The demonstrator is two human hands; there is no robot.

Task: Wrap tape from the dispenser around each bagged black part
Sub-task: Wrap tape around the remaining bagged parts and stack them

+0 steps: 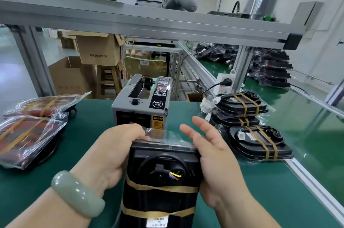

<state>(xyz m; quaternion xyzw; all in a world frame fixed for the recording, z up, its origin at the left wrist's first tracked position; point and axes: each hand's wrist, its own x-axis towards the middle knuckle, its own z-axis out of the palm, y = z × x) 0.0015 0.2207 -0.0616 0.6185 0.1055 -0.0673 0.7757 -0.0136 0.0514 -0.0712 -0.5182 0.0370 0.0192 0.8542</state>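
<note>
Gripping the bagged black part (163,170) at its far left corner with the left hand (109,153), fingers curled over the loose plastic. Bracing its right side with the right hand (214,155), palm against it, fingers straight and spread. Held at the middle of the tabletop's (89,134) near edge, banded twice with tan tape (162,187), facing the tape dispenser (141,101) just beyond. Flanked by stacked taped parts (242,108) along the right edge.

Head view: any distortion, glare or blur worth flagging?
Head view: wide-angle distortion, frame uprights splay outward; glare streaks on the glossy green belt at right and the clear bags at left; bagged black part and tape dispenser sharp; far background soft; lighting even, shadows faint.
</note>
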